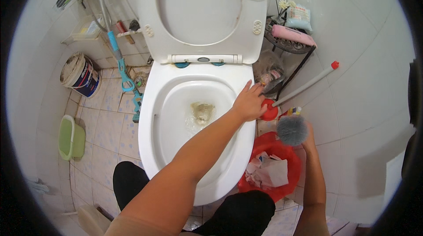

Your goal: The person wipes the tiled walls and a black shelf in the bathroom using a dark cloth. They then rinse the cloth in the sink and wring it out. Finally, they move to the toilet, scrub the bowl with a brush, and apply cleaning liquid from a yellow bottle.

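Observation:
In front of me stands a white toilet (148, 103) with its seat and lid raised, and some water in the bowl. My left hand (249, 102) reaches across the bowl to the right rim, fingers spread and holding nothing. Its fingertips come close to a plastic bag (271, 64) and to the red cup of a plunger (270, 112), whose grey stick leans on the wall. To the right, my right hand (310, 137) grips a toilet brush with a round grey bristle head (292, 130). The bristles hide its handle.
Under the brush is a red waste bin (294, 170) holding crumpled paper. A dark corner rack (294, 44) carries a pink bottle (292, 35) and a pale blue packet (298, 18). On the left are a turquoise mop (120, 67), a lidded paint bucket (86, 77) and a green tub (77, 140).

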Demonstrator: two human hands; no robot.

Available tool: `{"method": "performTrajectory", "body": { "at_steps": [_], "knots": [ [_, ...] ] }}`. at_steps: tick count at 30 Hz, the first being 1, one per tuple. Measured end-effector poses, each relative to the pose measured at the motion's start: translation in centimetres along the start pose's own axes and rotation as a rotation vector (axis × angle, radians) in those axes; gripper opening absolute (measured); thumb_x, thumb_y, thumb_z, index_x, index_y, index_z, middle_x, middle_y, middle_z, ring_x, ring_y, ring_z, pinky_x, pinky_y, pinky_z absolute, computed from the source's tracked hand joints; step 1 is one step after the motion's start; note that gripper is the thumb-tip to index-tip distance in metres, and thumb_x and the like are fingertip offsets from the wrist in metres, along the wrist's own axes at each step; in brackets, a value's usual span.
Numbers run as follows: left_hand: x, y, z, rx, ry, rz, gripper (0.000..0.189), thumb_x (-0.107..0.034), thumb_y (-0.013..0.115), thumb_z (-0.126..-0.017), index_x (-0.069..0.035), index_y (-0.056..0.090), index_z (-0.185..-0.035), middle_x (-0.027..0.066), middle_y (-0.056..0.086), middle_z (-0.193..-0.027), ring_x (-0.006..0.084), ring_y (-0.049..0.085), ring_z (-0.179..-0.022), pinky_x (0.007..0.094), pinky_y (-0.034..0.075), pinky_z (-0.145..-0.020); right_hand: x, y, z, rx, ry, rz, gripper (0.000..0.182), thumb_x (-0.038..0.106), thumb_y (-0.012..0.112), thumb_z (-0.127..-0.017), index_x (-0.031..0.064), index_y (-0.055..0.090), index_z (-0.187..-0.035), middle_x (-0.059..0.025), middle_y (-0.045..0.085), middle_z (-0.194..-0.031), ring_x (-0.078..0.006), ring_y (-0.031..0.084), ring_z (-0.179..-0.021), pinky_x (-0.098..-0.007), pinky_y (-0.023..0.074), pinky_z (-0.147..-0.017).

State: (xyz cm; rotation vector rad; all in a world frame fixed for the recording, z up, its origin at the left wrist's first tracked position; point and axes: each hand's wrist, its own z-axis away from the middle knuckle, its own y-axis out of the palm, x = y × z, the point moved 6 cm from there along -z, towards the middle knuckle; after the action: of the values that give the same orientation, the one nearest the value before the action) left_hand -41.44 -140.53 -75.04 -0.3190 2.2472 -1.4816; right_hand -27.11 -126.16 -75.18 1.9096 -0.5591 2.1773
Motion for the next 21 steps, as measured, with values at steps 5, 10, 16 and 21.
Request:
{"method": "performTrajectory", "body": {
  "at_steps": [5, 10, 16, 21],
  "knots": [
    [0.7, -3.1, 1.7, -0.187, -0.059, -0.005, 0.037, -0.034, 0.051, -0.078, -0.007, 0.054, -0.103, 0.0127, 0.041, -0.121, 0.0264, 0.031, -0.120, 0.0460, 0.018, -0.101, 1.5, -3.9, 1.8, -0.292, -0.343, 0.449, 0.025, 0.007, 0.049, -0.079, -0.0006, 0.053, -0.102, -0.0138, 0.054, -0.106, -0.0240, 0.049, -0.099, -0.0330, 0.0376, -0.085],
    [9.9, -11.8, 10.1, -0.299, -0.350, -0.107, 0.042, -0.034, 0.052, -0.079, -0.006, 0.051, -0.111, 0.0137, 0.041, -0.120, 0.0273, 0.032, -0.116, 0.0470, 0.022, -0.097, 9.5, 1.5, 2.9, -0.087, -0.459, 0.383, 0.024, 0.010, 0.044, -0.083, 0.0013, 0.048, -0.105, -0.0125, 0.058, -0.090, -0.0236, 0.055, -0.079, -0.0334, 0.0414, -0.072],
    [18.0, -16.0, 24.4, -0.366, -0.660, -0.215, 0.036, -0.026, 0.055, -0.078, -0.005, 0.051, -0.107, 0.0151, 0.043, -0.115, 0.0315, 0.036, -0.111, 0.0477, 0.024, -0.095, 12.1, 16.2, 2.5, 0.369, -0.138, 1.023, 0.035, 0.014, 0.048, -0.080, 0.0109, 0.039, -0.114, -0.0193, 0.058, -0.082, -0.0357, 0.057, -0.076, -0.0428, 0.0438, -0.063],
    [16.2, -14.1, 26.8, -0.243, -0.696, -0.145, 0.031, -0.021, 0.053, -0.079, -0.005, 0.051, -0.106, 0.0085, 0.044, -0.117, 0.0281, 0.035, -0.115, 0.0496, 0.020, -0.097, 6.9, 23.8, 0.7, 0.697, -0.328, 1.448, 0.033, 0.014, 0.047, -0.079, 0.0124, 0.042, -0.112, -0.0142, 0.061, -0.081, -0.0309, 0.060, -0.076, -0.0417, 0.0454, -0.063]
  ]
}}
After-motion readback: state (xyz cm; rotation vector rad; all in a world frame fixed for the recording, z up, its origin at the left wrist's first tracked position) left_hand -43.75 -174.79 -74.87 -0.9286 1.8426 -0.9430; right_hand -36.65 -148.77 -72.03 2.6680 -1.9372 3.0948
